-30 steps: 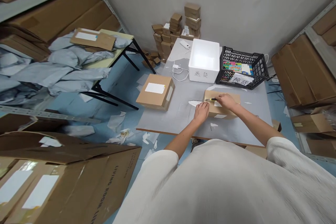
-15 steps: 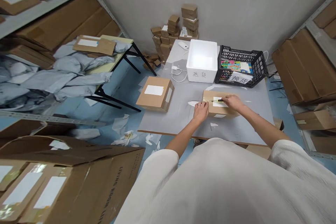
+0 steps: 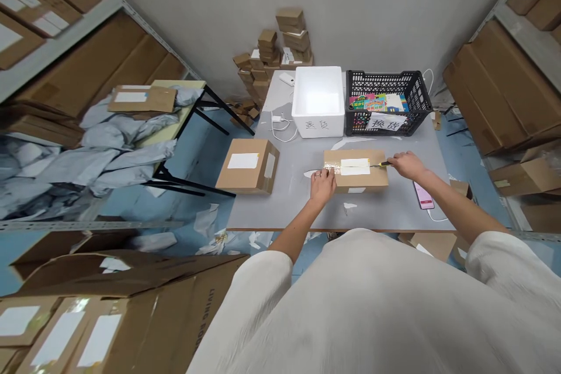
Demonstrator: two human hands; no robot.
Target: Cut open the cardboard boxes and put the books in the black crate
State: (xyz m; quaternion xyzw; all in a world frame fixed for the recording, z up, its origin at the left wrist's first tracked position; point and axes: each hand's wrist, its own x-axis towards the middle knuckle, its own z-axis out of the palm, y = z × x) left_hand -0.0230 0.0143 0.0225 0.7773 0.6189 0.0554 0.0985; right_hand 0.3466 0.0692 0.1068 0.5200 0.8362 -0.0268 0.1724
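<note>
A taped cardboard box (image 3: 368, 184) with a white label (image 3: 355, 167) on top lies in front of me on the grey table (image 3: 293, 204). My right hand (image 3: 407, 165) grips a utility knife (image 3: 385, 163), yellow and black, at the box's right end. Its thin blade lies along the top seam, by the label's right edge. My left hand (image 3: 323, 185) rests on the box's near left corner, with its fingers bent over the top edge. A ring shows on one finger.
A second cardboard box (image 3: 248, 166) sits at the table's left. Behind are a white foam bin (image 3: 318, 102) and a black crate (image 3: 388, 104) holding colourful packages. A phone (image 3: 423, 195) with a cable lies under my right forearm. Grey parcels (image 3: 109, 140) cover the side table.
My right hand has drawn the knife rightward along the seam, from the box's middle to its right end. My left hand keeps its hold on the left corner. The camera view has shifted.
</note>
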